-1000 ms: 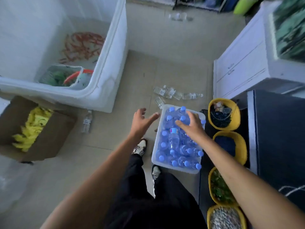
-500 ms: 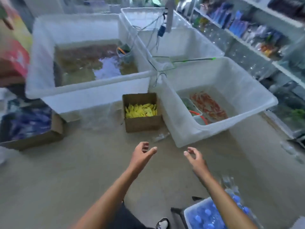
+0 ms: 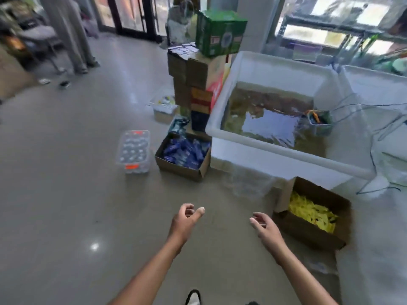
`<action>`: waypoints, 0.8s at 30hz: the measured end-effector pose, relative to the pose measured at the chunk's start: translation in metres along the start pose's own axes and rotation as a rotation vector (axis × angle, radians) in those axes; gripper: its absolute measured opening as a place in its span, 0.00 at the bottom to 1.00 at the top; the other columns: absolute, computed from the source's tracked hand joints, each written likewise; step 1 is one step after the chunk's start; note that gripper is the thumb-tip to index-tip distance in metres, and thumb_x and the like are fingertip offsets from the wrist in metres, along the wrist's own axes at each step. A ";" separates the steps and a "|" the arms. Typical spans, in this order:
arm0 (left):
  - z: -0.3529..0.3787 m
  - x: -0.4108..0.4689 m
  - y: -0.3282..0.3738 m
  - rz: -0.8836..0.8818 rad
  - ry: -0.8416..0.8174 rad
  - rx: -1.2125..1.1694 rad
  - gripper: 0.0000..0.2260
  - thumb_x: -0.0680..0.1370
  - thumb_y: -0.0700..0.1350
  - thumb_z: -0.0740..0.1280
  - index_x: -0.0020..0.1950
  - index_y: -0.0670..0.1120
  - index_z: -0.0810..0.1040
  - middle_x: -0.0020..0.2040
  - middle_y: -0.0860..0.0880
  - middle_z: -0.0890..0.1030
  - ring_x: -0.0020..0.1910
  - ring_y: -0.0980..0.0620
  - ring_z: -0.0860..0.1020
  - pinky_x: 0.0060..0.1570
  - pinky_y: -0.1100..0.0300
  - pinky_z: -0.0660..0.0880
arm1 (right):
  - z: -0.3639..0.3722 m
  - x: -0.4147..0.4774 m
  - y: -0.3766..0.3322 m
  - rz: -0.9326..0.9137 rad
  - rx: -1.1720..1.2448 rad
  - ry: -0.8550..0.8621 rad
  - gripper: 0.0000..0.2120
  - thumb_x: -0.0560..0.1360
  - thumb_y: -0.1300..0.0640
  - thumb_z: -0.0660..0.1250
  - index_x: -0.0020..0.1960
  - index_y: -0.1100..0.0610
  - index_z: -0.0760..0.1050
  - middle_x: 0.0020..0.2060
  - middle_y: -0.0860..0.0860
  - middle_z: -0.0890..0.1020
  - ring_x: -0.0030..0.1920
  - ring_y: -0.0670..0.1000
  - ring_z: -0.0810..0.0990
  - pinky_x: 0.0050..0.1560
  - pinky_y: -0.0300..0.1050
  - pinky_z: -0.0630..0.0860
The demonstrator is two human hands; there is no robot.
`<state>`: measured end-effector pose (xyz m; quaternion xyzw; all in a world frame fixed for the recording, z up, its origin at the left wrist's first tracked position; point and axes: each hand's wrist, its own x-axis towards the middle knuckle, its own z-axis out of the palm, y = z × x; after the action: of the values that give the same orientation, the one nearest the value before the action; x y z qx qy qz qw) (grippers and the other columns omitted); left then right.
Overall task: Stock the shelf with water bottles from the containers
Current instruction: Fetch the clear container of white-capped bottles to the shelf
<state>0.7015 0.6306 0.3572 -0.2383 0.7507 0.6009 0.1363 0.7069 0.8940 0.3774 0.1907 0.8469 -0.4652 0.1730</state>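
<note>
Both hands (left, right) half-curled, empty

The whole picture is blurry. A clear case on the floor holds small round things, too fuzzy to name. A shoe is cut off at the bottom edge. Both arms run out of the picture.

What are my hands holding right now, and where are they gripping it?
Nothing: the left hand and the right hand are both empty, fingers loosely curled.
</note>
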 end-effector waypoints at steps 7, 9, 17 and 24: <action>-0.128 0.113 0.035 -0.048 0.247 -0.144 0.17 0.78 0.54 0.72 0.59 0.44 0.77 0.51 0.47 0.80 0.45 0.49 0.76 0.47 0.57 0.72 | 0.111 0.113 -0.162 -0.198 -0.160 -0.203 0.18 0.83 0.55 0.67 0.70 0.62 0.74 0.61 0.60 0.80 0.58 0.55 0.79 0.60 0.52 0.77; -0.161 0.153 0.041 -0.069 0.300 -0.169 0.18 0.77 0.55 0.72 0.60 0.45 0.77 0.52 0.49 0.80 0.47 0.50 0.78 0.48 0.58 0.73 | 0.146 0.150 -0.207 -0.246 -0.194 -0.256 0.18 0.83 0.54 0.67 0.70 0.60 0.74 0.60 0.58 0.80 0.56 0.53 0.79 0.57 0.49 0.77; -0.281 0.305 0.083 -0.120 0.429 -0.211 0.13 0.74 0.58 0.74 0.47 0.53 0.75 0.46 0.52 0.79 0.44 0.52 0.77 0.47 0.56 0.73 | 0.273 0.288 -0.366 -0.334 -0.278 -0.422 0.21 0.83 0.48 0.66 0.72 0.57 0.72 0.62 0.53 0.79 0.61 0.54 0.80 0.63 0.55 0.78; -0.387 0.416 0.104 -0.219 0.486 -0.212 0.32 0.61 0.68 0.69 0.57 0.49 0.76 0.54 0.49 0.81 0.53 0.49 0.80 0.56 0.53 0.76 | 0.378 0.372 -0.470 -0.322 -0.308 -0.458 0.20 0.81 0.48 0.66 0.71 0.54 0.74 0.58 0.49 0.81 0.55 0.50 0.81 0.55 0.48 0.77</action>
<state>0.3254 0.1923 0.3334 -0.4679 0.6640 0.5832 -0.0092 0.2001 0.3992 0.3496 -0.0837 0.8657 -0.3840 0.3100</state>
